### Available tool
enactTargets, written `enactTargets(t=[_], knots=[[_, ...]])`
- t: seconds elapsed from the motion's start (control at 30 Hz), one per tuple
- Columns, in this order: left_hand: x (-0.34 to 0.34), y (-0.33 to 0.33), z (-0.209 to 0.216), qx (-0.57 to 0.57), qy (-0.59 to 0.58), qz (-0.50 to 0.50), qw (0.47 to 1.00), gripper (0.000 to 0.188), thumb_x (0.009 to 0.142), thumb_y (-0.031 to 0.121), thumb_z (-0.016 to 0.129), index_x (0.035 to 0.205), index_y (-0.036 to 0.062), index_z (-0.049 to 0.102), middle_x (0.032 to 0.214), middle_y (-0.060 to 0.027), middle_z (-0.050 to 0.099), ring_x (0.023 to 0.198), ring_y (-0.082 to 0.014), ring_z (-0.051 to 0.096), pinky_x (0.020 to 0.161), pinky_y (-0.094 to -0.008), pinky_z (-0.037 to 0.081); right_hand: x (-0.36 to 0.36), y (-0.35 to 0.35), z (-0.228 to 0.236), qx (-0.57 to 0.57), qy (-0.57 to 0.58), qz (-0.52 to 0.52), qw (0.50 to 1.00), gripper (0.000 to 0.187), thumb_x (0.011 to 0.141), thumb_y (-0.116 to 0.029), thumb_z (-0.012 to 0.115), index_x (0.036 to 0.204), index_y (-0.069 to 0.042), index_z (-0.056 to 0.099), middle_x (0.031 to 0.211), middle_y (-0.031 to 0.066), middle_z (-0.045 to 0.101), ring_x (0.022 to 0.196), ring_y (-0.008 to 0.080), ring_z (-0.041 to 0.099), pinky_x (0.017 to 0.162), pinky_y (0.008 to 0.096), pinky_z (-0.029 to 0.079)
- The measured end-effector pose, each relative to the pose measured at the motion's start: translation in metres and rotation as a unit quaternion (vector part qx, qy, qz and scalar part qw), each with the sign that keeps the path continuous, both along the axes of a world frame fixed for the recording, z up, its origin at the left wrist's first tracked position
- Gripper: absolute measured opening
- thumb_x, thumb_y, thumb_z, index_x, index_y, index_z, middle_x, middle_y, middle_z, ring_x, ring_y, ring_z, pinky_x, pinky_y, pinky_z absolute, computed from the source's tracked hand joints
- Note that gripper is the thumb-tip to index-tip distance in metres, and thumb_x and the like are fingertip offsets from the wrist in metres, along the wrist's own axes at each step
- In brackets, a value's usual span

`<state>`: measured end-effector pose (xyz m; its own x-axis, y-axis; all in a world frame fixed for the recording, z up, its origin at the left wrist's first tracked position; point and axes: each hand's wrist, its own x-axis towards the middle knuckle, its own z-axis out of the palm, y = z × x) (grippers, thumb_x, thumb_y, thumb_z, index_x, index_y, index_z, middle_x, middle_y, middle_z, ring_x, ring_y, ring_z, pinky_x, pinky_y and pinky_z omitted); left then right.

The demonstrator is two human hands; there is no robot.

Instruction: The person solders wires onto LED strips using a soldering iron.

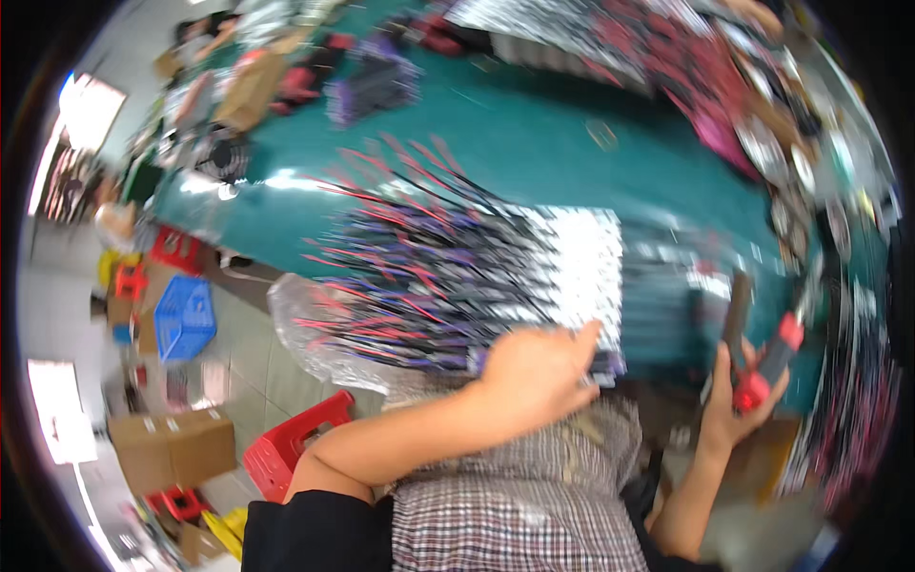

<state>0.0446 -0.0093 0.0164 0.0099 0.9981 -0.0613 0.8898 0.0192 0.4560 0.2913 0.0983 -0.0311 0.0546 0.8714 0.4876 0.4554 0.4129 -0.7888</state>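
Observation:
A white block (588,272) lies on the table in front of me, with rows of black, red and purple wires (419,257) running out to its left. My left hand (538,377) is at the block's near edge, index finger stretched out over the white surface, the other fingers partly hidden. Off to the right, my right hand (739,396) is closed round a tool with a red-and-black handle (770,367) and a blurred silvery tip. A dark, flat bar (737,310) also sticks up from that hand; its kind is too blurred to tell.
The green table (534,124) carries more wired pieces (658,48) at the back right and a purple-black bundle (372,86) at the back left. Wire bundles (858,400) hang at the far right. A red stool (295,443), a cardboard box (172,448) and a blue basket (184,317) stand left.

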Motion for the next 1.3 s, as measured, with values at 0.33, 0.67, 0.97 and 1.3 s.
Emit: enactTargets(t=[0.33, 0.67, 0.97, 1.3], knots=[[0.009, 0.029, -0.007, -0.061, -0.012, 0.042, 0.997, 0.058, 0.07, 0.033, 0.086, 0.113, 0.0096, 0.055, 0.07, -0.0102, 0.065, 0.067, -0.0306, 0.067, 0.062, -0.0404, 0.051, 0.031, -0.008, 0.0, 0.013, -0.025, -0.047, 0.998, 0.057, 0.073, 0.005, 0.085, 0.119, 0.002, 0.051, 0.11, 0.0111, 0.059, 0.094, 0.0195, 0.069, 0.064, 0.0253, 0.056], [0.012, 0.037, -0.007, -0.038, -0.045, -0.024, 0.998, 0.064, 0.064, 0.032, 0.09, 0.108, 0.0024, 0.055, 0.072, -0.0117, 0.064, 0.069, -0.0311, 0.066, 0.065, -0.0398, 0.051, 0.03, -0.014, 0.001, 0.012, -0.023, -0.062, 0.998, 0.045, 0.084, 0.003, 0.077, 0.121, 0.002, 0.052, 0.107, 0.0118, 0.066, 0.083, 0.0142, 0.068, 0.073, 0.0263, 0.054], [0.02, 0.048, -0.012, -0.071, -0.037, -0.024, 0.997, 0.062, 0.065, 0.031, 0.089, 0.107, 0.0001, 0.056, 0.074, -0.0158, 0.065, 0.072, -0.0347, 0.066, 0.068, -0.0415, 0.051, 0.031, -0.015, 0.001, -0.022, -0.02, -0.068, 0.997, 0.056, 0.077, 0.003, 0.083, 0.124, 0.003, 0.052, 0.111, 0.0105, 0.059, 0.095, 0.0216, 0.069, 0.07, 0.0299, 0.056], [0.026, 0.051, -0.007, -0.112, -0.021, -0.038, 0.993, 0.042, 0.067, 0.024, 0.085, 0.093, -0.0019, 0.065, 0.077, -0.0171, 0.067, 0.075, -0.0356, 0.067, 0.068, -0.0421, 0.051, 0.043, -0.013, 0.0, 0.013, -0.032, -0.065, 0.997, 0.054, 0.08, -0.001, 0.081, 0.126, 0.004, 0.054, 0.113, 0.0114, 0.062, 0.094, 0.02, 0.068, 0.072, 0.0295, 0.056]])
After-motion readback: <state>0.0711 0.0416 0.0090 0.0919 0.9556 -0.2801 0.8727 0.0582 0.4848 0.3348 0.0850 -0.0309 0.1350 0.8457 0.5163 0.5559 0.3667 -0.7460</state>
